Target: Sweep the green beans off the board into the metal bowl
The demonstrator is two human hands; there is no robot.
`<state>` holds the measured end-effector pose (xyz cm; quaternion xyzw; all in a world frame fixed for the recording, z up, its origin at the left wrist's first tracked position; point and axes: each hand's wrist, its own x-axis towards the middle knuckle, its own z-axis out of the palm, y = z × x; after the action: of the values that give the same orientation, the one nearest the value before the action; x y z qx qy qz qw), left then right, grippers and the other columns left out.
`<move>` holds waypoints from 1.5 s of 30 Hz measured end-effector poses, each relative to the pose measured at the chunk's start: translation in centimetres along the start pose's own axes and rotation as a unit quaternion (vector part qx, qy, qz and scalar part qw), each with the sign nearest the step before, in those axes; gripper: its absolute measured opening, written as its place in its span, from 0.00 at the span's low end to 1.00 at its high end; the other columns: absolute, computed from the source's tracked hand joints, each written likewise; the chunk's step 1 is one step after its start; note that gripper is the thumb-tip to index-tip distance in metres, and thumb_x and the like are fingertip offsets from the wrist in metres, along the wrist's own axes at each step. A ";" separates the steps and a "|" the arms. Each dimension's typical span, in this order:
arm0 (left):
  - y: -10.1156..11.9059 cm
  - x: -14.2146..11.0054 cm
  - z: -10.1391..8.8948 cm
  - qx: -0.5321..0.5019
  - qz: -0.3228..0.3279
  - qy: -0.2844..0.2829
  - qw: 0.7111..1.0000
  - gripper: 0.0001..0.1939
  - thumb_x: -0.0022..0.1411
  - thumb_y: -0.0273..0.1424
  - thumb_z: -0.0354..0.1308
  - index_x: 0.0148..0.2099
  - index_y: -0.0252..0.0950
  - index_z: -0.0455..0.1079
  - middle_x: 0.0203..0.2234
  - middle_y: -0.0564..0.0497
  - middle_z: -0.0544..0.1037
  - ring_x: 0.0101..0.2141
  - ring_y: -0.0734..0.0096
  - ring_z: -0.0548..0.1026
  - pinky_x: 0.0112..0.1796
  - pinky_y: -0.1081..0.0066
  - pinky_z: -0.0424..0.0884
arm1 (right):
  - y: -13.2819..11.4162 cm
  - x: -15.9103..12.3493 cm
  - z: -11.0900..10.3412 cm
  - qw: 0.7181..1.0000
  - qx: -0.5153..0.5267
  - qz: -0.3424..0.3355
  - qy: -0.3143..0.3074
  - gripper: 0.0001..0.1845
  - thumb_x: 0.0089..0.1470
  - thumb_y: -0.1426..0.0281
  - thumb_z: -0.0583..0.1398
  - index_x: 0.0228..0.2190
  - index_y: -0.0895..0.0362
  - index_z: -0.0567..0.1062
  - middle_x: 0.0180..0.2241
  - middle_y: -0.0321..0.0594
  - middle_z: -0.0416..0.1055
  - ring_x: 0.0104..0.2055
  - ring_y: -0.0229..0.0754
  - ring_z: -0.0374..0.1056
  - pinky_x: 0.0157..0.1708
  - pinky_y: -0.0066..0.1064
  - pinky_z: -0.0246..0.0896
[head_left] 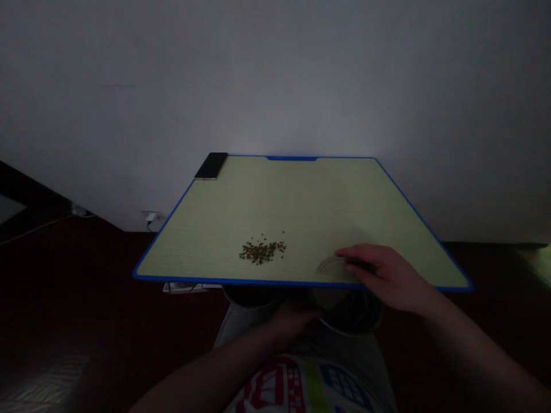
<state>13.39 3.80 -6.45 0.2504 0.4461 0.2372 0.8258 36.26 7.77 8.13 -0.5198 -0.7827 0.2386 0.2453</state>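
A loose pile of small greenish-brown beans or grains [260, 251] lies on the pale tabletop [301, 201], with a few scattered around it. To the pile's right, my right hand [385, 272] pinches a clear, curved plastic piece [330, 264] with arc lines, like a protractor, lying against the surface near the front edge. Below that edge, my left hand [297, 316] is at the rim of a dark round bowl [353, 324] above my lap. Its fingers are dim and partly hidden, so I cannot tell its grip.
A black phone [211, 166] lies at the table's far left corner. Blue trim [235, 281] borders the tabletop, and a wall stands behind it. Another dark bowl [252, 296] sits under the front edge. A charger [151, 217] is plugged in at the left wall.
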 end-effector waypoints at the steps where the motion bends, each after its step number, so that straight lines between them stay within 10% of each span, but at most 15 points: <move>1: 0.1 -0.2 -0.1 0.005 0.001 0.003 1.000 0.27 0.42 0.40 0.84 0.44 0.35 0.85 0.41 0.40 0.91 0.43 0.50 0.87 0.52 0.50 0.78 | -0.3 0.2 0.0 1.000 -0.003 -0.010 -0.008 0.19 0.64 0.69 0.59 0.49 0.51 0.87 0.44 0.44 0.87 0.44 0.50 0.84 0.46 0.42 0.80; 9: 1.5 -3.2 -1.0 0.041 0.027 0.030 0.998 0.18 0.43 0.40 0.80 0.36 0.37 0.87 0.37 0.45 0.90 0.40 0.50 0.85 0.49 0.54 0.76 | -2.5 2.4 1.0 0.993 -0.055 -0.085 -0.068 0.20 0.65 0.73 0.56 0.49 0.53 0.87 0.44 0.45 0.87 0.45 0.48 0.83 0.48 0.40 0.78; 14: 1.3 -6.8 -4.7 0.060 0.041 0.093 0.993 0.06 0.50 0.34 0.77 0.30 0.40 0.85 0.28 0.51 0.87 0.36 0.55 0.83 0.46 0.59 0.75 | -2.7 3.0 2.0 0.993 -0.077 -0.078 -0.051 0.21 0.66 0.73 0.56 0.51 0.54 0.86 0.46 0.46 0.87 0.46 0.49 0.83 0.49 0.41 0.79; 23: 0.5 -11.0 -11.2 -0.086 0.068 0.226 0.968 0.14 0.55 0.38 0.79 0.36 0.32 0.84 0.35 0.40 0.90 0.40 0.54 0.88 0.46 0.62 0.82 | -0.5 4.6 1.1 0.985 -0.167 0.043 0.025 0.23 0.67 0.67 0.55 0.53 0.58 0.86 0.50 0.51 0.86 0.49 0.57 0.83 0.51 0.48 0.78; 32: 2.1 -9.4 -11.1 -0.095 0.086 0.271 0.954 0.14 0.55 0.32 0.79 0.39 0.33 0.80 0.32 0.41 0.90 0.32 0.55 0.88 0.34 0.64 0.83 | 1.2 6.5 0.0 0.967 -0.221 0.114 0.062 0.24 0.65 0.66 0.56 0.54 0.56 0.86 0.40 0.48 0.87 0.35 0.52 0.82 0.40 0.42 0.77; 45: 2.5 -10.6 -9.6 -0.148 0.115 0.285 0.940 0.11 0.50 0.27 0.76 0.38 0.36 0.82 0.35 0.43 0.92 0.39 0.49 0.91 0.38 0.63 0.85 | -3.5 12.6 3.3 0.968 -0.248 0.027 -0.023 0.24 0.67 0.74 0.56 0.58 0.57 0.83 0.55 0.50 0.84 0.56 0.56 0.81 0.57 0.46 0.74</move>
<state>-0.39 1.17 -2.88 0.0970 0.5912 0.4555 0.6585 27.44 17.94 9.50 -0.5798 -0.8086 0.0552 0.0840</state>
